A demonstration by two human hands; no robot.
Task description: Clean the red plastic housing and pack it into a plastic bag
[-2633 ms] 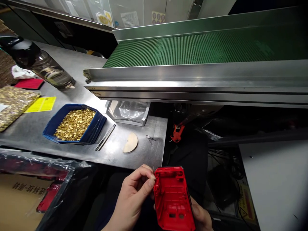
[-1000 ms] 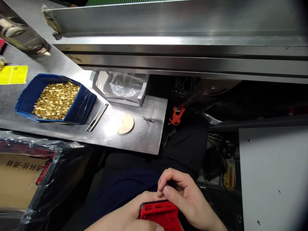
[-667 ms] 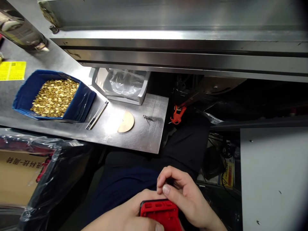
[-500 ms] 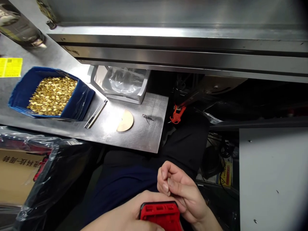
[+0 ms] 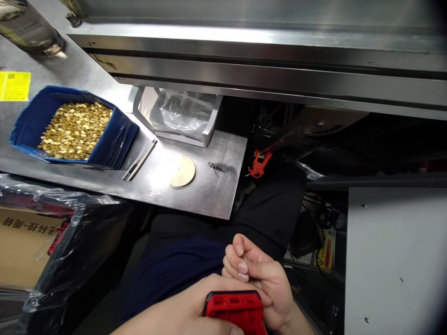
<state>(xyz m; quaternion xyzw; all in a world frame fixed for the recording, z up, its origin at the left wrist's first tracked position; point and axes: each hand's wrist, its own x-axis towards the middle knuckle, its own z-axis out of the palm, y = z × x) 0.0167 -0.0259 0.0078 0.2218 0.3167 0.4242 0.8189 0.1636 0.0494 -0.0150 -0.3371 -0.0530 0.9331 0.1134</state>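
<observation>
Low in the view, my left hand (image 5: 197, 300) is closed round a red plastic housing (image 5: 237, 304) with a black rim and small rectangular openings along its top edge. The lower part of the housing runs out of the frame. My right hand (image 5: 261, 274) is close beside it on the right, touching or nearly touching the left hand. Its fingers are curled in and the thumb presses toward the fingertips. Whatever the right fingers may hold is hidden.
A blue bin (image 5: 117, 139) of small brass parts stands on the metal bench (image 5: 195, 202), near a pen-like cutter (image 5: 139, 160), a round disc (image 5: 183, 172) and nail clippers (image 5: 216, 166). Behind is a grey tray (image 5: 207, 132). An orange-handled tool (image 5: 259, 165) hangs right; a bag-lined box (image 5: 28, 251) stands left.
My right hand has shifted slightly left, closer against the left hand, with its fingers still curled. The left hand keeps its hold on the red housing. The view has tilted a little.
</observation>
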